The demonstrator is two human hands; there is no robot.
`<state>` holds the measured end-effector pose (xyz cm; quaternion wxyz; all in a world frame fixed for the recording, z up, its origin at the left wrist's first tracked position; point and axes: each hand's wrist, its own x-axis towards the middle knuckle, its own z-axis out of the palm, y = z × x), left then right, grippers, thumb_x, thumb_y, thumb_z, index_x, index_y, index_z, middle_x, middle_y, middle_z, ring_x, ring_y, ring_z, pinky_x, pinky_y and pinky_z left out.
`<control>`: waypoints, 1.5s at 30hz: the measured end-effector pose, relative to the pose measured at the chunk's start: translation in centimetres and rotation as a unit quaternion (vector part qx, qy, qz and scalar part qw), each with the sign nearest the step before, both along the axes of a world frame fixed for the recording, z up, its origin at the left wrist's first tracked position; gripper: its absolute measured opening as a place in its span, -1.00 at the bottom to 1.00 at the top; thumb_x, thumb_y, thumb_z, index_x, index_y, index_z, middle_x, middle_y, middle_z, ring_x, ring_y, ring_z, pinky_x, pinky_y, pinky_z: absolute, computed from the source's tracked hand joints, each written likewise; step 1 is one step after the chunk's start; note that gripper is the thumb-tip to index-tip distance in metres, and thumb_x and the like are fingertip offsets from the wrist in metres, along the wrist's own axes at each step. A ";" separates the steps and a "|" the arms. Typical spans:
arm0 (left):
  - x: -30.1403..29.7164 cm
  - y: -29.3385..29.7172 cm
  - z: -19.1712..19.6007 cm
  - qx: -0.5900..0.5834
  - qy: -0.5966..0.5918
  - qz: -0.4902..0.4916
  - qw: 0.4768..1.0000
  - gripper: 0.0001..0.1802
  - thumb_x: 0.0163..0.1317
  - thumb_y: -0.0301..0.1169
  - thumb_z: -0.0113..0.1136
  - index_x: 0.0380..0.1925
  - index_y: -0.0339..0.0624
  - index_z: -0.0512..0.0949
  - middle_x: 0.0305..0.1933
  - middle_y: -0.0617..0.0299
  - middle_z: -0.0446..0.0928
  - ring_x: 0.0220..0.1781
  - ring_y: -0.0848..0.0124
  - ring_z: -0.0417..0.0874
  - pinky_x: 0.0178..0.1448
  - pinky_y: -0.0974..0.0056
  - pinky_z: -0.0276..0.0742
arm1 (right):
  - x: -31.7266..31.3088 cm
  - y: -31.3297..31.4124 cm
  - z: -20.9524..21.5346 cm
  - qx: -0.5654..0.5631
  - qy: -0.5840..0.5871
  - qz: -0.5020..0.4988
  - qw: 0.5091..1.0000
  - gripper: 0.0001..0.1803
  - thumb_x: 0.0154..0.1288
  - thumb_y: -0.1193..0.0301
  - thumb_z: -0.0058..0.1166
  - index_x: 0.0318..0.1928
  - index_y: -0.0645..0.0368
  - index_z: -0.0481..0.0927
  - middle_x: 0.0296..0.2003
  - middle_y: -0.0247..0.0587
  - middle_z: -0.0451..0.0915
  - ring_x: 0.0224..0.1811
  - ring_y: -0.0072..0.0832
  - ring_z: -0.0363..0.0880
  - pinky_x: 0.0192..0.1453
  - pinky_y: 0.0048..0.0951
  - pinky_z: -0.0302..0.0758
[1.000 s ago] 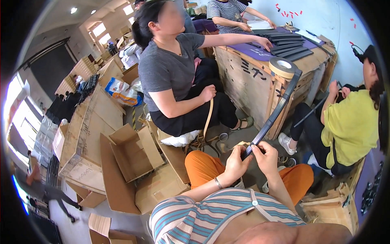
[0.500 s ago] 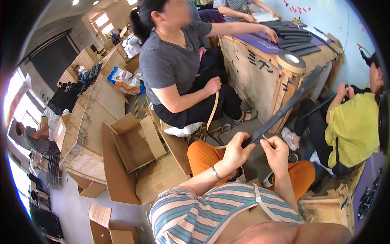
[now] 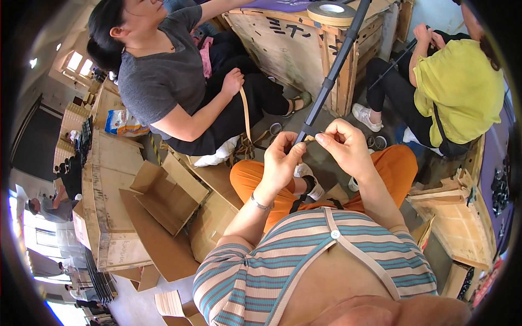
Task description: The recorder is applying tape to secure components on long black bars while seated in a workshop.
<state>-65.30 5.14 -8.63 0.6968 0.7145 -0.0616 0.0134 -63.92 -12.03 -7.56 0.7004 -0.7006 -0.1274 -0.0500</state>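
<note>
A long dark grey tube (image 3: 329, 82) slants up and away from my lap, with darker bands along its length. My left hand (image 3: 281, 165) is closed round its near end, thumb and fingers pressed on it. Close beside it, my right hand (image 3: 345, 146) pinches a small strip of tape (image 3: 310, 138), dark with a tan edge, at the tube near my left fingers. How much of the strip sticks to the tube is hidden by my fingertips.
A co-worker in grey (image 3: 163, 70) sits at the left, holding a tan strip (image 3: 246, 111). Another, in a yellow-green top (image 3: 459, 89), sits at the right. A tape roll (image 3: 330, 12) lies on the wooden crate (image 3: 283, 51) ahead. Open cardboard boxes (image 3: 171, 198) stand at my left.
My view has tipped down and shifted right. The tube now points more steeply away from me. My hands stay together at its near end, the right one still pinching the tape.
</note>
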 end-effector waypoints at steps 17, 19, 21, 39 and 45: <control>1.3 -0.1 0.1 -0.071 0.062 -0.122 0.988 -0.77 0.33 -0.30 -0.05 -0.25 -0.25 0.46 -0.39 0.33 0.50 -0.42 0.62 0.41 -0.33 0.51 0.38 | 0.1 -0.8 0.3 0.089 0.044 0.001 0.995 -0.67 0.12 0.49 0.20 -0.63 0.19 0.30 -0.63 -0.44 0.42 -0.57 -0.81 0.26 -0.53 -0.69 0.22; 1.5 -0.1 -0.2 -0.074 0.076 -0.124 0.987 -0.76 0.33 -0.28 -0.05 -0.25 -0.24 0.46 -0.40 0.34 0.49 -0.42 0.62 0.40 -0.33 0.51 0.38 | 0.2 -1.0 -0.3 0.082 0.056 0.009 0.995 -0.70 0.14 0.50 0.17 -0.60 0.18 0.31 -0.59 -0.43 0.43 -0.56 -0.82 0.23 -0.53 -0.71 0.18; 1.5 -0.2 -0.3 -0.087 0.094 -0.108 0.986 -0.75 0.33 -0.26 -0.04 -0.25 -0.22 0.47 -0.46 0.36 0.46 -0.48 0.63 0.38 -0.39 0.52 0.36 | 0.3 -1.1 -0.7 0.075 0.067 0.018 0.995 -0.72 0.16 0.52 0.14 -0.57 0.16 0.31 -0.55 -0.43 0.45 -0.54 -0.84 0.21 -0.52 -0.73 0.14; 1.0 -0.7 0.0 -0.075 0.062 -0.094 0.991 -0.81 0.26 -0.39 0.06 -0.21 -0.23 0.35 -0.61 0.29 0.42 -0.77 0.67 0.27 -0.72 0.58 0.14 | 0.1 -0.3 0.1 0.037 0.055 -0.016 0.998 -0.77 0.08 0.46 0.24 -0.45 0.29 0.43 -0.65 -0.40 0.41 -0.51 -0.74 0.38 -0.44 -0.65 0.35; 1.0 -0.6 -0.2 -0.155 0.046 -0.155 0.975 -0.78 0.33 -0.32 -0.07 -0.20 -0.26 0.36 -0.58 0.20 0.43 -0.78 0.63 0.26 -0.72 0.57 0.15 | 0.1 -0.5 0.4 -0.054 0.055 0.023 0.997 -0.81 0.19 0.43 0.12 -0.46 0.27 0.44 -0.59 -0.45 0.42 -0.52 -0.78 0.27 -0.45 -0.67 0.24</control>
